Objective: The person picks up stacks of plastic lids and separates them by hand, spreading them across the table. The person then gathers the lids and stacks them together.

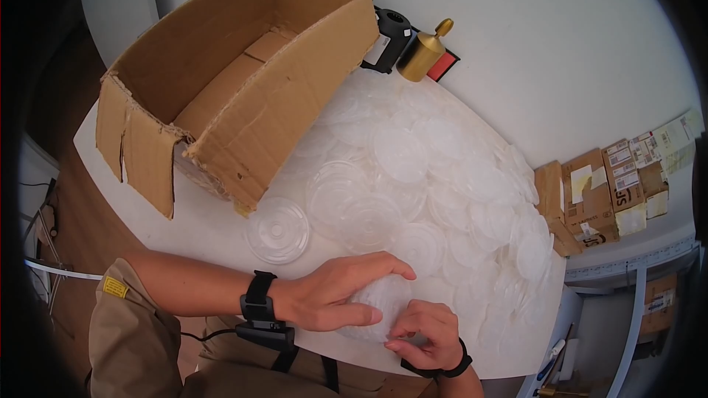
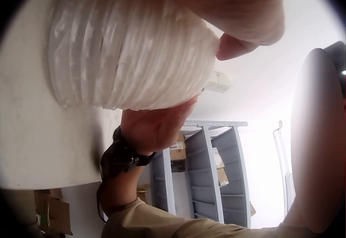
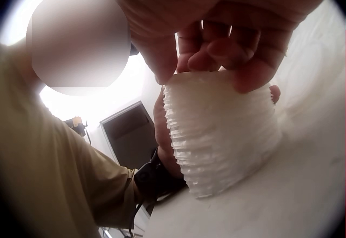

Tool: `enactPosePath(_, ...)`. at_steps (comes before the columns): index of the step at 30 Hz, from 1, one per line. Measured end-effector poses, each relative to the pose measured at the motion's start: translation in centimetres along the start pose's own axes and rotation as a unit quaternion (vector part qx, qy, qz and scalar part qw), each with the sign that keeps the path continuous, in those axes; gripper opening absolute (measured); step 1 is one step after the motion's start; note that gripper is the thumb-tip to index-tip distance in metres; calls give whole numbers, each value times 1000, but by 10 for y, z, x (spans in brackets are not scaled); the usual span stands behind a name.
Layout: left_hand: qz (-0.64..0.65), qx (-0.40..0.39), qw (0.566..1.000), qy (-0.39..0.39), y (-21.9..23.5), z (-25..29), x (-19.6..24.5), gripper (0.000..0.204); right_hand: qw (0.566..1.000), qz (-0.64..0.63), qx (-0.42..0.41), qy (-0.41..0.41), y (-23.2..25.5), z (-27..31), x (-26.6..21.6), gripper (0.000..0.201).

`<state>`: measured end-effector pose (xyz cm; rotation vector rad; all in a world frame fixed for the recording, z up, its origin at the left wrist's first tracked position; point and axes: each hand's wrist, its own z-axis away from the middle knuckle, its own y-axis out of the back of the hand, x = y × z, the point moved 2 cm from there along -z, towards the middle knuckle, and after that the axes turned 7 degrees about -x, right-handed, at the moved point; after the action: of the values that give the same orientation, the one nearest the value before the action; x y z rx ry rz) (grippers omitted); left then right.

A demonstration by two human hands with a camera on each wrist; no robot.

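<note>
At the table's near edge a stack of clear plastic lids (image 1: pixel 385 296) lies between both hands. My left hand (image 1: pixel 335 293) grips it from the left, thumb on the near side and fingers reaching over the far side. The right hand (image 1: pixel 429 333) has its fingers curled at the stack's right end, thumb and fingertips at the rim of the end lid. Many thin ridged edges of the stack (image 2: pixel 121 48) show in the left wrist view. In the right wrist view the stack (image 3: pixel 221 135) stands close over the white tabletop, with the right fingers along its upper edge.
Loose clear lids (image 1: pixel 402 155) are heaped across the white table (image 1: pixel 177 228), one single lid (image 1: pixel 277 230) lying apart. An open cardboard box (image 1: pixel 280 118) stands at the back left. Behind are a gold canister (image 1: pixel 420 57) and a black device (image 1: pixel 391 37); cartons (image 1: pixel 590 191) are at right.
</note>
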<state>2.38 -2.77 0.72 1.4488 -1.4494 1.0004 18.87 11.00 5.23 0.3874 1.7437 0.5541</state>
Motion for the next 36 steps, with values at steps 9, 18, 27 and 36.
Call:
enactPosePath(9, -26, 14, 1000, -11, -4, 1, 1, 60, 999, -10, 33, 34, -3, -2, 0, 23)
enactPosePath(18, -47, 8, 999, -3, -4, -2, 4, 64, 998, -13, 46, 38, -6, 4, 2, 18)
enactPosePath(27, -37, 11, 999, 17, -3, -2, 5, 65, 980, -70, 185, 1, 5, 11, 4, 9)
enactPosePath(36, -26, 33, 998, 45, -5, -3, 9, 58, 922, 14, 385, -51, 30, 41, 9, 7)
